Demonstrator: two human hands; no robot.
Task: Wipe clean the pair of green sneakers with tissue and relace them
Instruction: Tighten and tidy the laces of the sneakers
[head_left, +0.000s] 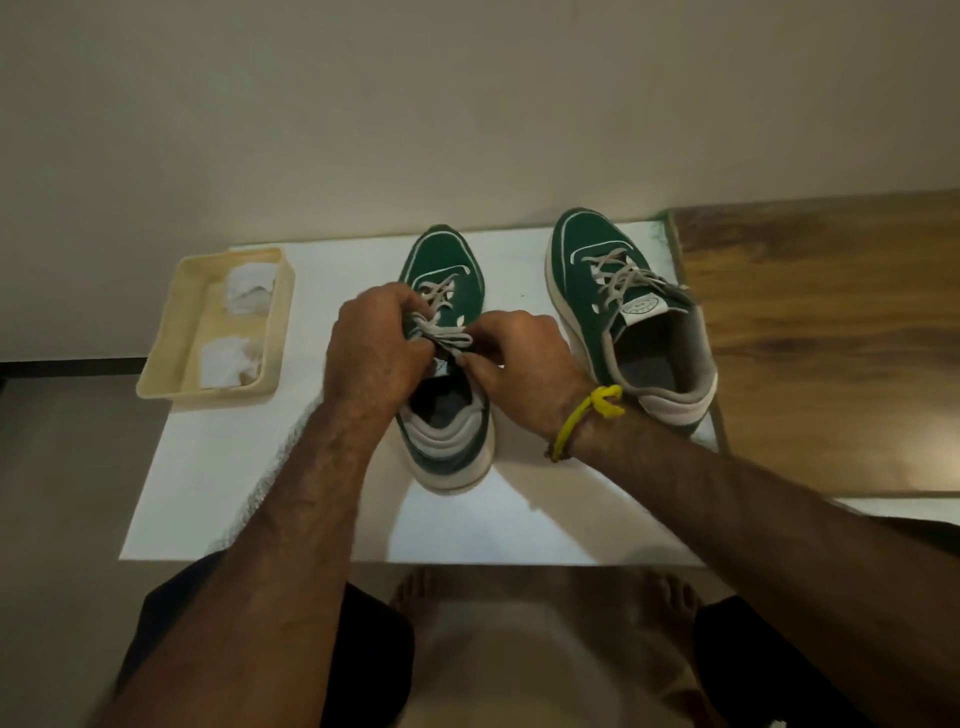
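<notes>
The near sneaker (445, 364) stands mid-desk (270, 467), heel toward the person, so the eyelets face up within easy reach. The left hand (376, 345) is curled round the lace (441, 335) at the tongue and the right hand (519, 353) pinches its other run — both pulling across the top eyelets, probably snugging the last crossings. The second sneaker (628, 317) sits at the desk's far right corner, laced and apart — out of the way. At the far left edge a tray (171, 343) holds used tissues (231, 332), wiping apparently finished.
</notes>
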